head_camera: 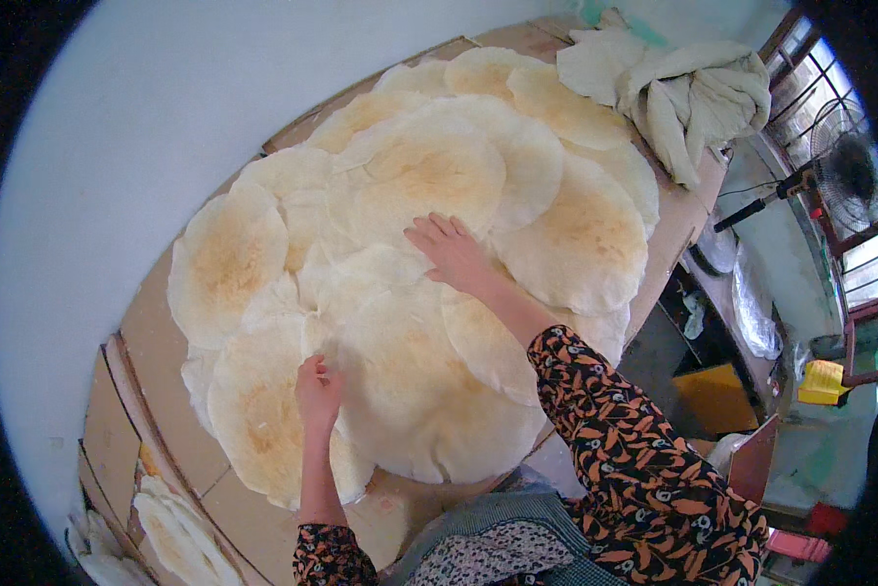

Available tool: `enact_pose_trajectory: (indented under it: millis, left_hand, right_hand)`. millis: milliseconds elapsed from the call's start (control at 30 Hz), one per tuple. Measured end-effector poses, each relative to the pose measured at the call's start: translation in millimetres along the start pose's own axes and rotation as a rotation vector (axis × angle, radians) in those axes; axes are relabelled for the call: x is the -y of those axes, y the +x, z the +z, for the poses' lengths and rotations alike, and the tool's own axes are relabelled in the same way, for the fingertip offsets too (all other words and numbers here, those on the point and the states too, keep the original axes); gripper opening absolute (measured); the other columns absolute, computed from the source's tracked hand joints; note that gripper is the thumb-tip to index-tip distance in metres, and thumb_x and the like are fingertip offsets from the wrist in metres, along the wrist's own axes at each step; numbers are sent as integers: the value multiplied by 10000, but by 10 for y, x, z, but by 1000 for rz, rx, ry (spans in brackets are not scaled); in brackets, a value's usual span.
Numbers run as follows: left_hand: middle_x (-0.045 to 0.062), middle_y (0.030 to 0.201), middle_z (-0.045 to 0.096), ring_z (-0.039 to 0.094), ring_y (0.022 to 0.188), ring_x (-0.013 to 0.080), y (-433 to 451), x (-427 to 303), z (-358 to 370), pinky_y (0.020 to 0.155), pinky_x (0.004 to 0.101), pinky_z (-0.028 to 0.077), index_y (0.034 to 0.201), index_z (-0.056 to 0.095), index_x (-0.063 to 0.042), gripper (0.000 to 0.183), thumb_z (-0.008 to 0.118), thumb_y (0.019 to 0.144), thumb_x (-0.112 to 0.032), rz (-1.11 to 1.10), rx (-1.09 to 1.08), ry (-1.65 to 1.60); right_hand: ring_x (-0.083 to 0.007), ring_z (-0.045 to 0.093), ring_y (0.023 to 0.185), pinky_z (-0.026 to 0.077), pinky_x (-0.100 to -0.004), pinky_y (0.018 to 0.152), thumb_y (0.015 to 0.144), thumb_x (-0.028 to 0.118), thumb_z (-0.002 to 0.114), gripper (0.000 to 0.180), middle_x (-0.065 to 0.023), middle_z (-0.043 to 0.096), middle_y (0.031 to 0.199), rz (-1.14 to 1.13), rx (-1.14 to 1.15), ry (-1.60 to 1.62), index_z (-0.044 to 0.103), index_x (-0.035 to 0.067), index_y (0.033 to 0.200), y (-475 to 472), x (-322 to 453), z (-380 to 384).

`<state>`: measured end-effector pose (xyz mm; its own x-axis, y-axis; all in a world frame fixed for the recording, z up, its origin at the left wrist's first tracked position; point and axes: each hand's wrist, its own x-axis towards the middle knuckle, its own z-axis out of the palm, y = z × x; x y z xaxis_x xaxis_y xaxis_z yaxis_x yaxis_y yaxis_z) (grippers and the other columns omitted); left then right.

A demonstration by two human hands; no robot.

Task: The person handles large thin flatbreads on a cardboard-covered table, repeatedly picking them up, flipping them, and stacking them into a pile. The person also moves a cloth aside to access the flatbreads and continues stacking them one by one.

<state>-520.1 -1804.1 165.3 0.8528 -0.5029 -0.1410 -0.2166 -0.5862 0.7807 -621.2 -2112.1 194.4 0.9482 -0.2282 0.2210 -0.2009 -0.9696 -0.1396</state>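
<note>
Before me spreads a wide, overlapping pile of large, round, thin flatbreads, cream-coloured with tan middles. My right hand (450,253) rests palm down, fingers spread, at the near edge of an upper flatbread (432,172). Closer to me lies a broad pale flatbread (424,381). My left hand (318,388) is at that one's left edge, beside a browner flatbread (263,410). Its fingers are curled towards the thumb, and whether they pinch anything cannot be made out. Farther left lies another browned flatbread (230,264).
Cardboard (153,300) lies under the pile, against a pale wall (102,183). A crumpled quilted cloth (692,95) sits at the far right corner. A fan (845,165) stands by the barred window. More flatbreads (179,531) lie at the lower left.
</note>
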Motion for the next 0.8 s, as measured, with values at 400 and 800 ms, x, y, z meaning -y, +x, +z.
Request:
enact_pose_trajectory:
  millis: [400,800]
  left_hand:
    - [88,907,623,595,753,142,-33,-710,-120,690,247,477,1017,593,9,218,548,811,-48,-8,239,-401]
    - [114,1205,480,526,1045,239,-620,-1075,-8,831,367,479,1313,307,-47,585,593,806,-99,-436,-19,-1333]
  right_hand:
    - [-321,601,738,475,-419,650,712,102,514,208,-129,625,769,137,-318,-180,662,125,856,1276,-348,-1436]
    - [-297,567,894,500,-389,639,700,188,574,426,-175,544,1044,16,336,347,532,-16,1071,-294,1634,-1194]
